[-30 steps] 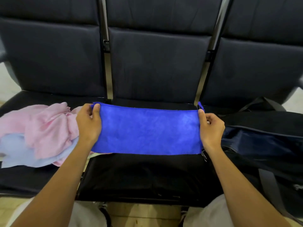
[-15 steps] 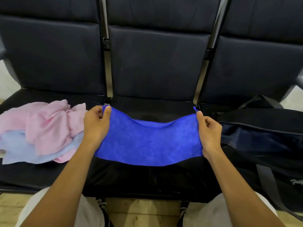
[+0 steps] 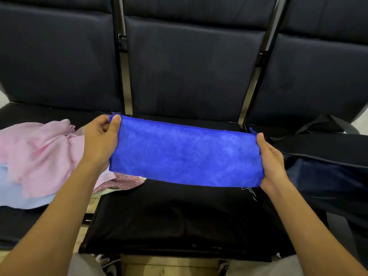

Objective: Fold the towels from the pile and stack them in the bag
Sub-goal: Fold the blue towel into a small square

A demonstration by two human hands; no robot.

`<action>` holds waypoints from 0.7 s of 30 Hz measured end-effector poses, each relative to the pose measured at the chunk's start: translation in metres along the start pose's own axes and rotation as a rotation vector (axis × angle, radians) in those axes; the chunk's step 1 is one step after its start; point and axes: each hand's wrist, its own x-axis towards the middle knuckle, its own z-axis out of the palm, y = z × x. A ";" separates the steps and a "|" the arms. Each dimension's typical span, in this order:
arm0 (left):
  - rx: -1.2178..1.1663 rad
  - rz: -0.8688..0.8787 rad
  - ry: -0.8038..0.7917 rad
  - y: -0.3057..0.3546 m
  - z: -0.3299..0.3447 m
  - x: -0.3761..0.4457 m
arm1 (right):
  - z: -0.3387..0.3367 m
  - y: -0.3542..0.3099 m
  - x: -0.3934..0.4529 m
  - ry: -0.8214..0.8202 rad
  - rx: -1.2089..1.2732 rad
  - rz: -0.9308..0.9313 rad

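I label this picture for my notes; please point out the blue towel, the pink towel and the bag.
blue towel [image 3: 185,156], head view, middle of the cloth.
pink towel [image 3: 43,150], head view, crumpled top.
bag [image 3: 326,174], head view, navy inside.

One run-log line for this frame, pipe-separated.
step: folding | blue towel: half-folded, stretched taut above middle seat | left hand: grips left end | right hand: grips right end | pile: left | bag: right

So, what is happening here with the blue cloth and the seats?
A person is folding towels on a row of dark seats. The left hand and the right hand each pinch one end of a blue towel, holding it stretched as a long folded band above the middle seat. A pile of pink and light blue towels waits on the left. The dark bag lies on the right.
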 end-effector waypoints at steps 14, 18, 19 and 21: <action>0.028 -0.058 -0.030 0.000 0.019 -0.016 | 0.029 0.010 -0.003 -0.042 0.069 0.032; -0.004 -0.158 0.058 -0.008 0.006 0.000 | 0.018 0.005 0.006 0.044 0.098 0.174; -0.012 -0.165 0.066 -0.010 0.003 0.003 | 0.015 0.004 0.009 0.020 0.088 0.216; 0.015 -0.109 0.069 -0.012 0.000 0.005 | 0.012 0.005 0.012 -0.019 0.003 0.201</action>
